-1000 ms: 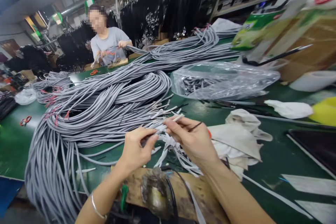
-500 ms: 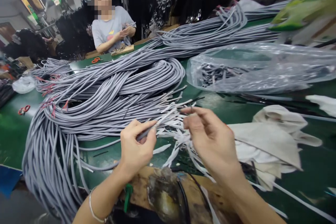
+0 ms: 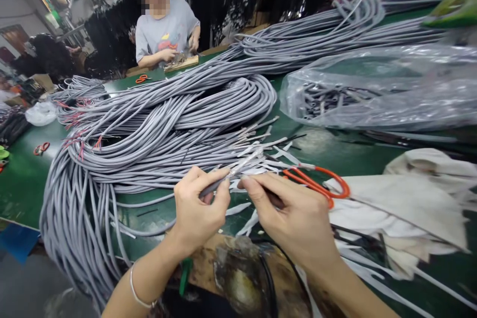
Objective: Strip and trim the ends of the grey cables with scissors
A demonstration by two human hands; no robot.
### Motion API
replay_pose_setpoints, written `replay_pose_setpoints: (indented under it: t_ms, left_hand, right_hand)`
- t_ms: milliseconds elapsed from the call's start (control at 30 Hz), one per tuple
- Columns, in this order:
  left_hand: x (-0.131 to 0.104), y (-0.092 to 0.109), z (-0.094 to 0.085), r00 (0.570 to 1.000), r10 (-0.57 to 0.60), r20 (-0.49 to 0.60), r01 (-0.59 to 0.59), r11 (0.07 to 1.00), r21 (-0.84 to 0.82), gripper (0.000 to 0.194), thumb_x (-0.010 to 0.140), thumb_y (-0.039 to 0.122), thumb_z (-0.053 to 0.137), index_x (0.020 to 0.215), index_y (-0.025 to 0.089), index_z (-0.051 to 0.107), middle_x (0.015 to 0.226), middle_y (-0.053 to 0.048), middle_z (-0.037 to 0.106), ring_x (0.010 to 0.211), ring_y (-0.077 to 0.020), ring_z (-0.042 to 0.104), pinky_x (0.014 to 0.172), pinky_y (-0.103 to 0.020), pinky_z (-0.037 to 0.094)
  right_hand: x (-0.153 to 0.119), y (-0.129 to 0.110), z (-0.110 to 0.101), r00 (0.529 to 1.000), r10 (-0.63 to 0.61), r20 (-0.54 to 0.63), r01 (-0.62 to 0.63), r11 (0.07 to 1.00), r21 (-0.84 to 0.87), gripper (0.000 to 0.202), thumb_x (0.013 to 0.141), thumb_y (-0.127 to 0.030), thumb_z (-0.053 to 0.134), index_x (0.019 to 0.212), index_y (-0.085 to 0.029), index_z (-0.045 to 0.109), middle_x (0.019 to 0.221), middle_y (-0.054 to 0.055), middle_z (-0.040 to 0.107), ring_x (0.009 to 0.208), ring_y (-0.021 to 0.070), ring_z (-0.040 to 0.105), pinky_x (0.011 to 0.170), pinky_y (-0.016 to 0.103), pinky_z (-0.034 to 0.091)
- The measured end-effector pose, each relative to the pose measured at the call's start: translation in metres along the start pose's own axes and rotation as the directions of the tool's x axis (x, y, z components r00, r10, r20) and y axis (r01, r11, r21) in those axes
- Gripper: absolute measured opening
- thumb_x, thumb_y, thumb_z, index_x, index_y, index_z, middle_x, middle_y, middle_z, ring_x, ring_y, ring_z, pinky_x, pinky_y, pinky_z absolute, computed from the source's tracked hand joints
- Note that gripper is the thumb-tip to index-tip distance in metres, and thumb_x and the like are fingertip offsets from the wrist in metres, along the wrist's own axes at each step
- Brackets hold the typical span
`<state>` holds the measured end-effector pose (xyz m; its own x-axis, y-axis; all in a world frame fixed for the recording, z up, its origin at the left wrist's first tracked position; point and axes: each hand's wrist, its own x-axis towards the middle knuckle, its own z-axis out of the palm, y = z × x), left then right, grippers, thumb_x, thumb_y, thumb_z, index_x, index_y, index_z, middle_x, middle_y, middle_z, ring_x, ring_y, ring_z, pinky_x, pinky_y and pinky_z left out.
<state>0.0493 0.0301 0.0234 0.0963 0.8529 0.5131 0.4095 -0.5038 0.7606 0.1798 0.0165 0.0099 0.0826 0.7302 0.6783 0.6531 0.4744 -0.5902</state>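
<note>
My left hand (image 3: 199,203) pinches a grey cable (image 3: 210,188) near its end, between thumb and bent index finger. The pale bared end (image 3: 244,161) of this cable points up and right, past the fingertips. Just right of it, my right hand (image 3: 294,213) is closed, its thumb and index fingertips pressed together beside the cable end. What those fingers hold is hidden. Scissors with orange handles (image 3: 341,186) lie behind my right hand. White strips (image 3: 238,208) are scattered under and behind both hands.
A large bundle of grey cables (image 3: 149,151) covers the left of the green table (image 3: 22,184). A clear plastic bag (image 3: 395,104) with dark pieces lies at right, white cloth (image 3: 406,203) nearer. A co-worker (image 3: 167,30) sits opposite. Small red-handled scissors (image 3: 40,149) lie far left.
My right hand has moved down and left, closing in on my left hand and the cable end. The orange-handled scissors now show behind it. The view has shifted slightly right-to-left.
</note>
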Motion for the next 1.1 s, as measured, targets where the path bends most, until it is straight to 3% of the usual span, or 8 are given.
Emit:
replay_pose_setpoints:
  t_ms: [133,200,333,433,633,800,1000,1100]
  left_hand:
    - [-0.001,0.0,0.002,0.999,-0.02,0.026,0.02,1.0,-0.012,0.02,0.078,0.017,0.058,0.085,0.011,0.076,0.058,0.0,0.052,0.046,-0.0068,0.04,0.039,-0.018,0.032]
    - [-0.001,0.001,0.004,1.0,-0.01,0.023,0.01,1.0,-0.003,0.021,0.078,0.017,0.058,0.085,0.011,0.076,0.057,0.0,0.053,0.045,-0.0069,0.041,0.039,-0.018,0.033]
    - [0.002,0.002,0.004,1.0,0.014,0.012,-0.014,1.0,0.013,0.021,0.077,0.016,0.057,0.082,0.009,0.076,0.054,-0.001,0.053,0.044,-0.0071,0.042,0.04,-0.018,0.035]
    - [0.001,0.001,0.004,1.0,0.011,0.016,-0.012,0.999,0.039,0.019,0.075,0.015,0.058,0.079,0.01,0.076,0.053,-0.001,0.055,0.044,-0.0075,0.044,0.041,-0.018,0.037]
    - [-0.005,-0.005,0.007,0.958,0.287,-0.02,-0.276,0.937,0.214,0.023,0.08,0.013,0.052,0.086,0.01,0.074,0.054,0.0,0.055,0.04,-0.0064,0.036,0.037,-0.019,0.031]
    - [-0.004,-0.004,0.006,0.982,0.186,-0.015,-0.179,0.963,0.199,0.023,0.077,0.013,0.051,0.082,0.012,0.073,0.055,0.0,0.055,0.041,-0.0065,0.042,0.037,-0.017,0.034]
    - [-0.005,-0.009,0.007,0.94,0.341,0.024,-0.335,0.903,0.27,0.023,0.08,0.013,0.05,0.088,0.011,0.072,0.056,-0.001,0.057,0.041,-0.0081,0.043,0.039,-0.02,0.036]
    - [-0.004,-0.01,0.006,0.961,0.277,0.006,-0.268,0.925,0.269,0.023,0.079,0.013,0.049,0.084,0.013,0.071,0.056,-0.001,0.056,0.04,-0.0078,0.043,0.037,-0.019,0.034]
  right_hand:
    - [-0.001,0.003,0.003,0.992,0.1,0.075,-0.111,0.98,0.164,0.03,0.09,-0.025,0.047,0.063,-0.018,0.056,0.05,-0.003,0.053,0.043,0.009,0.049,0.041,0.019,0.039]
    - [-0.002,0.002,0.004,0.995,0.091,0.04,-0.096,0.983,0.154,0.03,0.09,-0.024,0.047,0.061,-0.018,0.055,0.048,-0.003,0.051,0.042,0.0094,0.049,0.041,0.019,0.039]
    - [-0.007,-0.002,0.006,0.985,-0.115,-0.129,0.102,0.989,-0.104,0.02,0.087,-0.016,0.053,0.068,-0.015,0.059,0.051,0.0,0.056,0.043,0.0097,0.05,0.045,0.022,0.039]
    - [-0.009,-0.003,0.007,0.952,-0.259,-0.162,0.216,0.946,-0.24,0.014,0.086,-0.013,0.056,0.072,-0.013,0.061,0.057,0.003,0.063,0.048,0.0111,0.055,0.049,0.022,0.04]
    - [-0.006,-0.002,0.006,0.986,-0.117,-0.12,0.099,0.984,-0.148,0.024,0.089,-0.017,0.051,0.065,-0.017,0.056,0.048,-0.003,0.053,0.038,0.0074,0.044,0.041,0.021,0.036]
    - [-0.009,-0.003,0.008,0.927,-0.333,-0.173,0.272,0.914,-0.301,0.014,0.087,-0.014,0.055,0.074,-0.016,0.06,0.057,0.002,0.064,0.048,0.0114,0.058,0.049,0.023,0.041]
    - [-0.005,-0.003,0.006,0.974,-0.168,-0.154,0.138,0.973,-0.185,0.024,0.089,-0.017,0.051,0.065,-0.018,0.057,0.05,-0.002,0.058,0.038,0.0079,0.047,0.041,0.021,0.037]
    - [-0.005,-0.002,0.007,0.947,-0.273,-0.173,0.236,0.95,-0.207,0.018,0.086,-0.016,0.054,0.07,-0.018,0.06,0.054,0.0,0.062,0.044,0.0096,0.054,0.045,0.021,0.041]
